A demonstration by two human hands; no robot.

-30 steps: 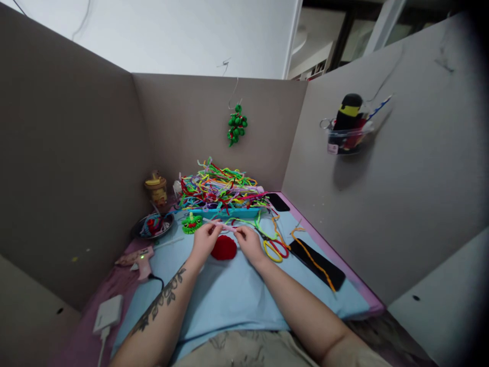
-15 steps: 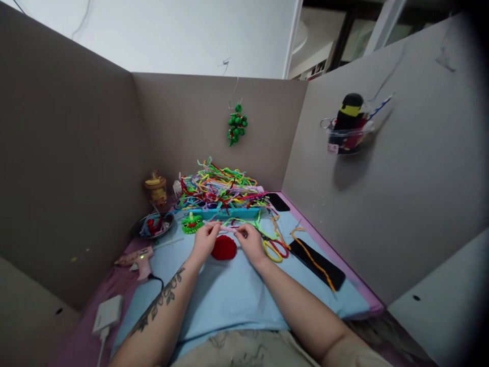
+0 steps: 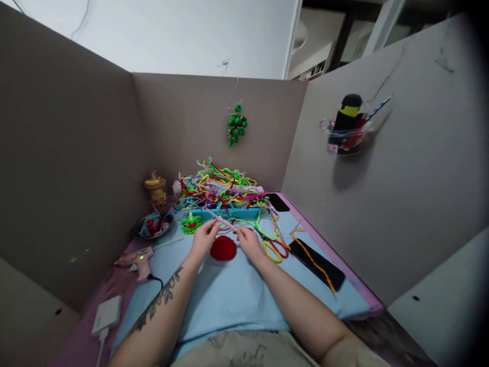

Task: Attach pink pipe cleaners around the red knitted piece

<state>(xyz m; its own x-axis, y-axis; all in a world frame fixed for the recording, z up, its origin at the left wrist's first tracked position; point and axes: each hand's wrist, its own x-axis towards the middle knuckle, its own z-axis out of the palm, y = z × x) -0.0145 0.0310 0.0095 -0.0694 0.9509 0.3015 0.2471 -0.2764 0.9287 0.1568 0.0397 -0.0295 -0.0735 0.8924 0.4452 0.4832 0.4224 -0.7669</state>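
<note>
A slender pink stick (image 3: 226,223) with a thinner pale end slants between my hands, above the blue cloth (image 3: 229,295). My right hand (image 3: 249,242) pinches its lower right end. On the other side, the fingertips of my left hand (image 3: 205,237) close against it partway along; the exact contact is small and partly hidden. Just below the stick lies a round red piece (image 3: 223,247), flat on the cloth. A green face-like ornament (image 3: 191,223) with eyes and a red mouth sits left of my left hand. Scissors (image 3: 275,250) with yellow and red handles lie right of my right hand.
A blue tray (image 3: 244,213) heaped with colourful strands (image 3: 221,186) stands behind. At left are a metal bowl (image 3: 168,223), a pink glue gun (image 3: 143,262) with its light on, and a white adapter (image 3: 107,312). Two black phone-like slabs lie right; an orange strand (image 3: 315,262) crosses the nearer.
The pink stick has turned from nearly level to slanting, its left end now higher and farther away. My left fingers have shifted slightly along it. The red piece stays in place.
</note>
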